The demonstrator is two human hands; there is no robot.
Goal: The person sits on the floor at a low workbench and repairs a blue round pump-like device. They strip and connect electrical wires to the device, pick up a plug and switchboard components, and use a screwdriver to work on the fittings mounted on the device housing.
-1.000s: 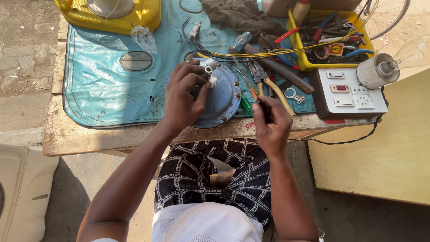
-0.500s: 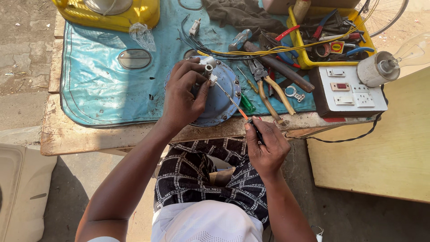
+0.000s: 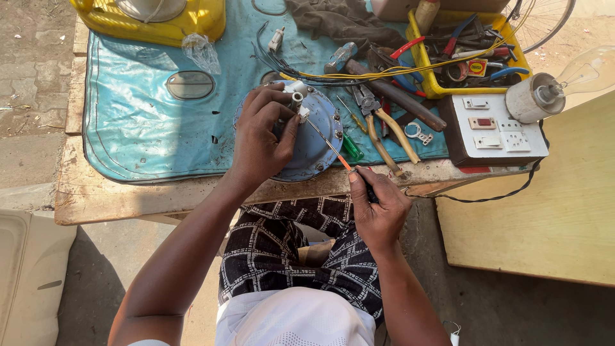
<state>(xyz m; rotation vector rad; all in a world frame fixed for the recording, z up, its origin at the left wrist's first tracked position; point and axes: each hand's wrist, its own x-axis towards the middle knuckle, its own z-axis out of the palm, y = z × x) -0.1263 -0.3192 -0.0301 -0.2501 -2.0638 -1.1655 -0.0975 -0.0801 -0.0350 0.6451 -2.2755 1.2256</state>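
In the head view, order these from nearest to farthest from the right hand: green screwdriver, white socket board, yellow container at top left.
From the right hand:
1. Green screwdriver, just above it.
2. White socket board, to its upper right.
3. Yellow container, far corner, upper left.

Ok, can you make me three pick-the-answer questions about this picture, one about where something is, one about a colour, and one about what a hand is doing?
1. Where is the clear glass light bulb?
A. right edge
B. on the ground
C. in the tray

2. What colour is the plastic tool tray?
A. red
B. yellow
C. white

3. What is the right hand doing?
A. resting open
B. holding pliers
C. gripping a thin screwdriver

Answers: 1 A, it lies beside the white switch board. 2 B, its rim is yellow. 3 C, fingers close round the handle.
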